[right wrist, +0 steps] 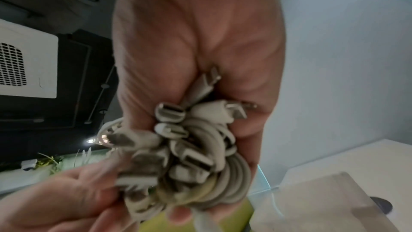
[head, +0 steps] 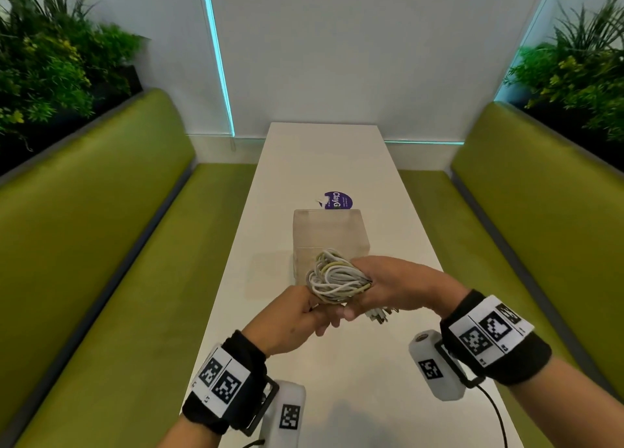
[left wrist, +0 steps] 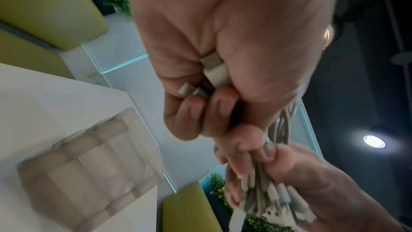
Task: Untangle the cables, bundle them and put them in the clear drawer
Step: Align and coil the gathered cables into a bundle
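While the cable bundle [head: 332, 277] is held in the air just in front of the clear drawer [head: 329, 233], it is gripped by the right hand [head: 401, 283] around its coils and pinched by the left hand [head: 290, 321] from below. Light, soft, springy handling is judged likely, so the coils are best clasped at the middle, with the loose plugs [right wrist: 189, 147] kept tucked. Behind the drawer a purple sticker [head: 338, 200] is seen on the white table [head: 388, 211]. Nothing is seen blocking the drawer.
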{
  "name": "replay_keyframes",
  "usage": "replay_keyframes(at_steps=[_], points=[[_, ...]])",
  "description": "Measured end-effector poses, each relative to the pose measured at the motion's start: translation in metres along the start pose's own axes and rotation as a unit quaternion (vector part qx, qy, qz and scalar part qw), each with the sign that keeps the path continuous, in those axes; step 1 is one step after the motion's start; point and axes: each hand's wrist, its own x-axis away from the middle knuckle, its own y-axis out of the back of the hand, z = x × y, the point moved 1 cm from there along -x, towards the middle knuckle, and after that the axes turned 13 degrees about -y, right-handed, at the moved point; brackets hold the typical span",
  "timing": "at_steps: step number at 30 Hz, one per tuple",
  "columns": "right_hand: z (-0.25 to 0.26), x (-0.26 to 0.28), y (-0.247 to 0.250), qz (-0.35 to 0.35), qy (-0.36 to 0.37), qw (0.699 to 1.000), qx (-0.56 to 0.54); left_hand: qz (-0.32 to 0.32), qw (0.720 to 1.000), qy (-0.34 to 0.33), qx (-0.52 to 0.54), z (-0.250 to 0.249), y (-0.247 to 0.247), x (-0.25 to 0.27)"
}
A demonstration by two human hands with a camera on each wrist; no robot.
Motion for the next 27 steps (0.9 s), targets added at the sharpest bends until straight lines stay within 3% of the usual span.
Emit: replay_keyframes(at_steps=[4, 6, 10, 14, 15, 17, 20, 24, 27], points=[[-0.009, 0.004, -0.01, 0.051, -0.015, 0.996, -0.066, 0.027, 0.999, -0.004, 0.044, -0.012, 0.0, -0.002], [-0.014, 0.004, -0.015, 0.039, -0.033, 0.995, -0.086, 0.003, 0.998, 0.006, 0.062, -0.011, 0.001, -0.003], [-0.02, 0.003, -0.024, -0.052, -0.054, 0.985, -0.156, -0.148, 0.982, 0.064, 0.094, -0.001, 0.004, -0.004], [-0.019, 0.001, -0.035, -0.138, -0.046, 0.951, -0.272, -0.311, 0.913, 0.084, 0.251, 0.019, 0.004, 0.006], [-0.019, 0.0, -0.038, -0.151, -0.04, 0.94, -0.302, -0.318, 0.9, 0.086, 0.285, 0.023, 0.003, 0.01], [-0.017, -0.003, -0.044, -0.146, -0.026, 0.929, -0.339, -0.281, 0.902, 0.09, 0.316, 0.022, -0.002, 0.013], [-0.009, -0.009, -0.061, -0.104, -0.023, 0.939, -0.326, -0.248, 0.903, 0.077, 0.343, 0.011, -0.014, 0.004], [0.001, -0.018, -0.076, -0.113, -0.011, 0.943, -0.312, -0.355, 0.844, 0.068, 0.397, 0.0, -0.022, -0.008], [0.0, -0.015, -0.075, -0.083, 0.008, 0.945, -0.315, -0.365, 0.826, 0.065, 0.424, 0.001, -0.021, -0.008]])
